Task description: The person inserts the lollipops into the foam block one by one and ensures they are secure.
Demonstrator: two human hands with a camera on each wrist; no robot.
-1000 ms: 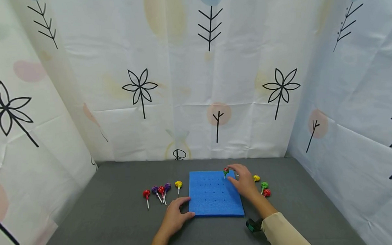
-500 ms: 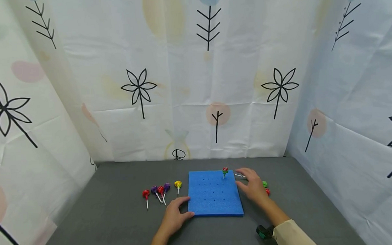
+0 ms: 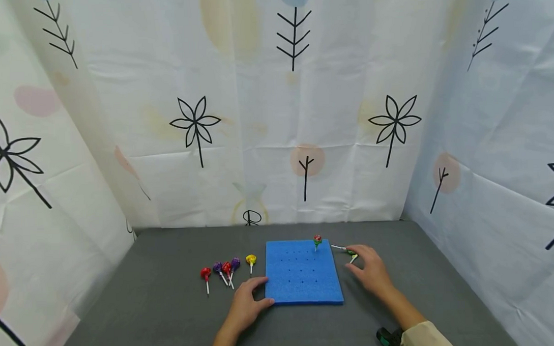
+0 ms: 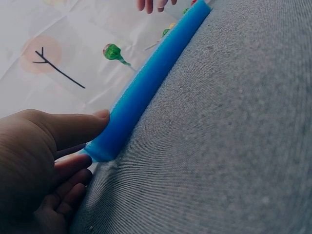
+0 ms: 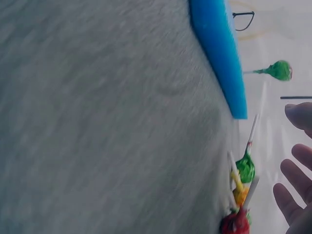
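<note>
A blue foam board (image 3: 304, 294) with rows of small holes lies on the table. One green-and-red lollipop (image 3: 318, 239) stands upright near its far right corner. My left hand (image 3: 245, 304) rests at the board's near left corner, thumb (image 4: 83, 127) on the edge and fingers beside it. Right of the board, my right hand (image 3: 374, 274) hovers with fingers apart, holding nothing. Close by its fingertips lie a green lollipop (image 5: 245, 169), a yellow lollipop (image 5: 240, 196) and a red lollipop (image 5: 235, 225); in the head view the hand covers most of them.
Left of the board lie a yellow lollipop (image 3: 251, 260), purple lollipops (image 3: 235, 263) and red lollipops (image 3: 205, 273), sticks toward me. The grey table (image 3: 172, 314) is enclosed by patterned white cloth (image 3: 259, 184) at the back and both sides.
My right hand has left the upright lollipop standing in the board and moved right, over the lollipops beside it. My left hand has stayed at the board's corner.
</note>
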